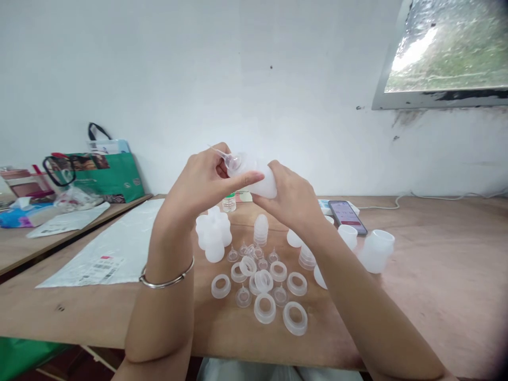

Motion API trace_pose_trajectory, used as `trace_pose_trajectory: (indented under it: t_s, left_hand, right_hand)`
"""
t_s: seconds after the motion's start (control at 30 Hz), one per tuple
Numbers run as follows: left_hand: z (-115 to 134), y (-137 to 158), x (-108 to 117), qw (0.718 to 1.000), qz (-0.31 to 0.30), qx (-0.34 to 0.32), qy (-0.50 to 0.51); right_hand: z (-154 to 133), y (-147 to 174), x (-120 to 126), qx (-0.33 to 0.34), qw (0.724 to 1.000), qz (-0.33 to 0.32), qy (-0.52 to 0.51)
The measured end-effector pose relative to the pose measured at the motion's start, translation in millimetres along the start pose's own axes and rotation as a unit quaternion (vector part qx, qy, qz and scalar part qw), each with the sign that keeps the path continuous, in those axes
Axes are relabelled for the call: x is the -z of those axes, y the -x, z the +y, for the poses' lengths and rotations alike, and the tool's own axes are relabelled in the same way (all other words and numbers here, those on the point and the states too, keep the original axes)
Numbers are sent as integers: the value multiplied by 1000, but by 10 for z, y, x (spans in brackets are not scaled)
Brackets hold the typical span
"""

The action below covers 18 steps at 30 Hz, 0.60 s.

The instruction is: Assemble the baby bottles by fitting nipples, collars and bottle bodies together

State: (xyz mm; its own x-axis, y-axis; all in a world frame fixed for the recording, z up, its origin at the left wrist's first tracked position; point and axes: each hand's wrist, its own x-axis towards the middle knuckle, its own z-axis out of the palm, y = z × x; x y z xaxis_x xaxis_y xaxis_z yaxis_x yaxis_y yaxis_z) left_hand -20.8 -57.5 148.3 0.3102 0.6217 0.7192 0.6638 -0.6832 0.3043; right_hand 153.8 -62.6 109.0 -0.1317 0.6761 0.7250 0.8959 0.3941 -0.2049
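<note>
The left hand (204, 177) and right hand (289, 193) both grip a white bottle (267, 184), raised and tilted above the worktop (444, 264), the left at its clear nipple (235, 163) end. Underneath, loose rings (296, 330) stop short of the near edge; a white mailer (107, 238) lies left, and past the cups (375, 254) the surface stretches rightward

- Milky-white, rounded, translucent plastic bottle (267, 184): raised in the air and tilted, its broad end in my right hand (291, 193).
- Clear, domed, see-through nipple (235, 162) with a long thin tip: at the bottle's upper-left end, tip pointing up and left, pinched by my left hand (204, 180); I can't tell whether it is seated.
</note>
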Motion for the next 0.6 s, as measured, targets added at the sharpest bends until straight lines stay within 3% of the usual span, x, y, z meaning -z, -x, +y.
trace_pose_trajectory:
  t_s: [0.1, 0.2, 0.27, 0.4, 0.47, 0.6]
  left_hand:
    - [-10, 7, 36, 999, -44, -5, 14]
    - [-33, 21, 77, 993, -109, -35, 41]
    - [-44, 29, 87, 984, -145, -71, 71]
    - [-28, 30, 60, 953, -225, -163, 123]
    - [-2, 27, 38, 935, -259, -201, 136]
    - [40, 36, 17, 910, -290, -246, 163]
  right_hand:
    - [-6, 13, 16, 25, 999, -19, -8]
    - [68, 25, 111, 44, 987, -111, -106]
    - [137, 22, 183, 47, 959, -203, -190]
    - [268, -18, 238, 85, 873, -382, -292]
    - [321, -42, 211, 124, 844, -425, -304]
    - [383, -66, 144, 176, 820, -449, -309]
